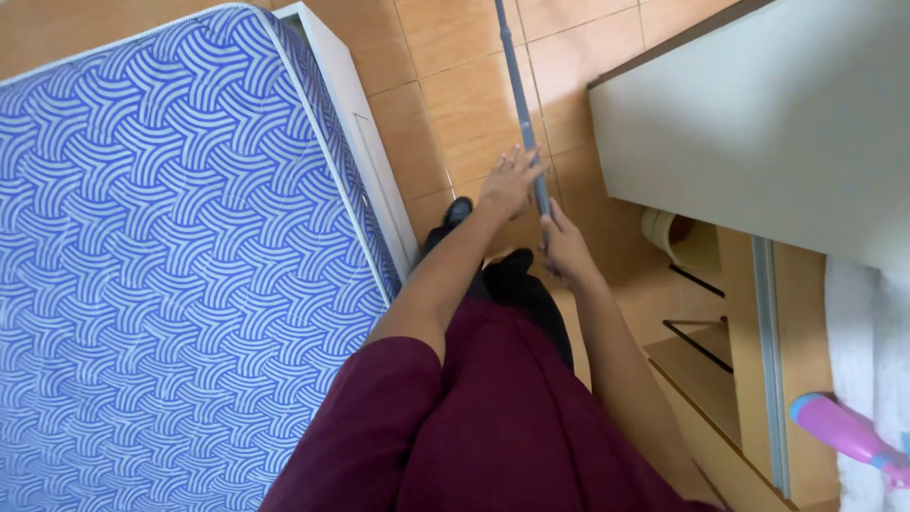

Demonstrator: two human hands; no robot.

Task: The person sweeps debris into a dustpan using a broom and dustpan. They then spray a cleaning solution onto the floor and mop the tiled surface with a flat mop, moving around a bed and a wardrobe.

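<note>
Tiled floor (455,85) beneath bed frame (365,142)

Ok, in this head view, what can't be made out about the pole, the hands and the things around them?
- Long grey metal pole: its far end is cut off by the top edge, so what it carries cannot be told.
- Right hand: seen from behind; its fingers around the pole are hidden.
- Left hand: fingers spread beside the pole; contact unclear.
- Pink and blue plastic object: cut off by the right edge.
- Black shoes: largely hidden by the arms.
</note>
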